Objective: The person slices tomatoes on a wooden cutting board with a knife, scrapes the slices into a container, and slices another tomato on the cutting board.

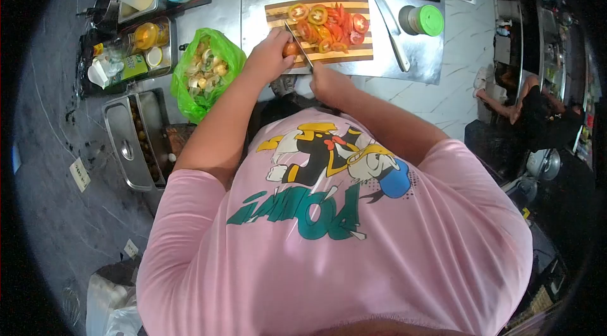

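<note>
- Much of the cutting looks done: round red tomato slices (360,24) and a heap of thin red tomato strips (339,22) cover most of the striped light-and-dark wooden board (354,54), which lies along the near edge of the shiny steel tabletop (253,10).
- What looks left is the rounded orange-red tomato piece (290,50) at the board's near left part; it is the only tomato there that appears not to be sliced, though the hand hides some of it.
- The left hand (272,56) has its fingers curled over that piece, grasping it against the board.
- The right hand (331,85), by the tabletop's near edge, has its fingers clenched around the handle of a long steel-bladed knife (300,46). The blade slants beside the piece; whether it has bitten in cannot be told.
- Some round slices lie whole, apart from the strips, so the cut pieces are of mixed shape; whether these rounds count as finished is unclear.
- No cut tomato shows off the board. A second knife with a white handle (400,53) lies unused towards the tabletop's right edge, near a green-lidded round jar (430,20).
</note>
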A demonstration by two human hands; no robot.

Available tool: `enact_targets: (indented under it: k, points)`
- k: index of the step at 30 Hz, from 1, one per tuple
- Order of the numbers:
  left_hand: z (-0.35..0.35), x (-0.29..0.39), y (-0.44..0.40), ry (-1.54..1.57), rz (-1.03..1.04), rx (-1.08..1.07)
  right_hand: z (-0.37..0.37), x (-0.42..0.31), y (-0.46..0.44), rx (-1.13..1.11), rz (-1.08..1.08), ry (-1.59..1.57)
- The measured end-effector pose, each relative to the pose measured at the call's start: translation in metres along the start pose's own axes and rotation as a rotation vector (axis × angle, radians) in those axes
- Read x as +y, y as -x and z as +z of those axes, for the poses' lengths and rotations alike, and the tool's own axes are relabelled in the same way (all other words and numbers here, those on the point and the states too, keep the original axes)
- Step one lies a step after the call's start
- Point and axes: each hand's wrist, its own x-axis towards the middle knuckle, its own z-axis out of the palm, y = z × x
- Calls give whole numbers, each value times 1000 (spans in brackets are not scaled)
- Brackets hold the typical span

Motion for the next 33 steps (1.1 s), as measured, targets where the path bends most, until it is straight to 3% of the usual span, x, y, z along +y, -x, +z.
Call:
enact_targets:
  k: [2,8,11,14,17,19,20,24,27,30,32,33]
  points:
    - [-3,0,-1,14,-24,-10,1,3,12,-23,-34,11]
    - [-3,-1,3,6,-8,-7,-20,-40,-28,-25,170,-15]
    - [-2,-6,3,9,10,-17,-20,-48,-40,145,-8,-62]
    - [2,-11,2,26,32,14,-13,-44,-29,108,67,-18]
    - [3,-13,2,55,30,21,-4,-30,14,-47,51,-18]
    - [1,-12,4,96,30,27,0,-24,21,-138,158,-17]
    - [1,-13,6,98,30,24,9,-15,20,-38,21,-21]
    - [0,-19,3,81,97,31,-3,-39,-25,49,66,-39]
    - [0,-23,4,73,101,17,0,-43,-46,215,-17,-72]
    - [1,-22,5,83,102,30,4,-41,-35,157,11,-31]
    - [2,-22,5,98,89,38,13,-31,-3,-54,44,-80]
    - [5,-25,5,107,86,45,16,-27,5,-55,42,-75]
